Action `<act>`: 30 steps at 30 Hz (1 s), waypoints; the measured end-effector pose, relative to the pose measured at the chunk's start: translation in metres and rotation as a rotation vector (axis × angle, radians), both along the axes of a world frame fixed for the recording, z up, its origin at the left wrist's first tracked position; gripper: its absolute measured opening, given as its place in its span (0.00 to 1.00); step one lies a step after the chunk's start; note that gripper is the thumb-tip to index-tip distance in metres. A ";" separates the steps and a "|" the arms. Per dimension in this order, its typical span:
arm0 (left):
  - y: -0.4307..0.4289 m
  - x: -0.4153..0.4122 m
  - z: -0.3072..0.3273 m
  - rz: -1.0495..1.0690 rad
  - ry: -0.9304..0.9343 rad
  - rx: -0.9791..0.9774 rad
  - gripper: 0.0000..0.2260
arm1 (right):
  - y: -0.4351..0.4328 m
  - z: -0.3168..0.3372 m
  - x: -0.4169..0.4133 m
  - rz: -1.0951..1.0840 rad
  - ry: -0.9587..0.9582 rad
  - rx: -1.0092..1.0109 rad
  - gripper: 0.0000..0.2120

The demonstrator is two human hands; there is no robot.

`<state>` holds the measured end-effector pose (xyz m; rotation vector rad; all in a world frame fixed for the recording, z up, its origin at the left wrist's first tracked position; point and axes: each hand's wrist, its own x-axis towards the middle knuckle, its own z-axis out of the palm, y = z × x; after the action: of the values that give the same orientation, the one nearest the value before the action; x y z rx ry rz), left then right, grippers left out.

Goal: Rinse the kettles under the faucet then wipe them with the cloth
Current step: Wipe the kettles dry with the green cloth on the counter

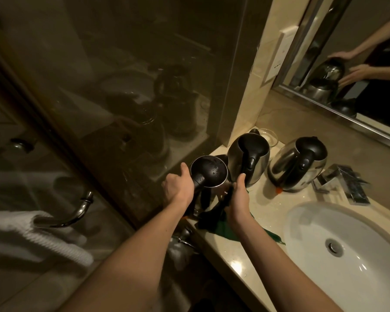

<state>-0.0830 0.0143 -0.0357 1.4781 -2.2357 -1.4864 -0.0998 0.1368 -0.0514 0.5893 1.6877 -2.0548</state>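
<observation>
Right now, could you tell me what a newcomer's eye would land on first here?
The left hand grips the nearest kettle at the left end of the counter while the right hand holds a dark cloth against it. A second kettle and a third kettle stand beyond it, by the white sink.

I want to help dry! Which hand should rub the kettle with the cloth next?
Right. The right hand holds the dark cloth against the nearest kettle; the left hand grips its top, steadying it.
</observation>
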 end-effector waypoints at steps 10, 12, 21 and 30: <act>-0.014 -0.006 -0.003 -0.109 -0.021 -0.008 0.27 | 0.020 0.022 -0.005 0.074 0.058 -0.058 0.30; -0.019 -0.008 -0.003 -0.145 -0.036 -0.012 0.26 | 0.019 0.023 -0.006 0.074 0.084 -0.047 0.27; -0.032 -0.016 -0.005 -0.259 -0.075 -0.025 0.24 | 0.019 -0.001 -0.019 0.091 0.016 -0.063 0.33; -0.043 -0.023 -0.004 -0.362 -0.058 -0.021 0.25 | 0.031 0.003 -0.051 0.119 -0.015 -0.189 0.43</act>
<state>-0.1056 -0.0289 -0.0397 1.1678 -2.6553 -1.5156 -0.1510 0.1677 -0.0483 0.4307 1.4621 -2.0890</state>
